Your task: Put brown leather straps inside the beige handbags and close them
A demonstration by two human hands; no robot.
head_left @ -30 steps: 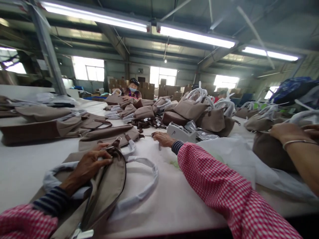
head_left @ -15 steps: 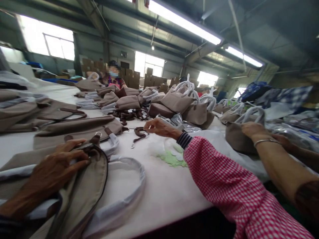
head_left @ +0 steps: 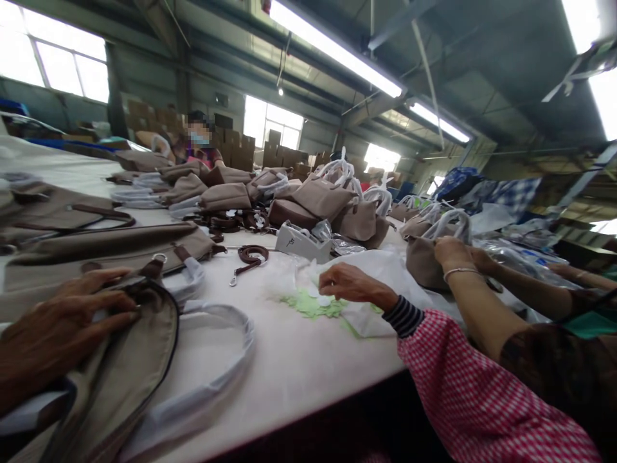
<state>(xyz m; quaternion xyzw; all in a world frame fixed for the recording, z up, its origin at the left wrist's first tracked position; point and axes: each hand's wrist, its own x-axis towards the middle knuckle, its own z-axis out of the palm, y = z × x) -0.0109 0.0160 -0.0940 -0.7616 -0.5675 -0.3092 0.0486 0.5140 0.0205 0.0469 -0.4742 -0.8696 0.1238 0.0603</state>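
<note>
table (head_left: 299, 373): white | bags (head_left: 318, 199); strap (head_left: 248, 254); green tags (head_left: 311, 305)

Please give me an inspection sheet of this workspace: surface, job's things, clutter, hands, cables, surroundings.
Surface: white table, crowded.
Job's things: taupe bag under the left hand; green paper pieces at the right hand.
Clutter: brown strap, white dispenser, many bags, plastic sheets.
Hands: left flat on the bag; right fingertips on the green pieces; a co-worker's hand on another bag.
Cables: nothing seen.
Surroundings: cartons, windows, ceiling lights.
</note>
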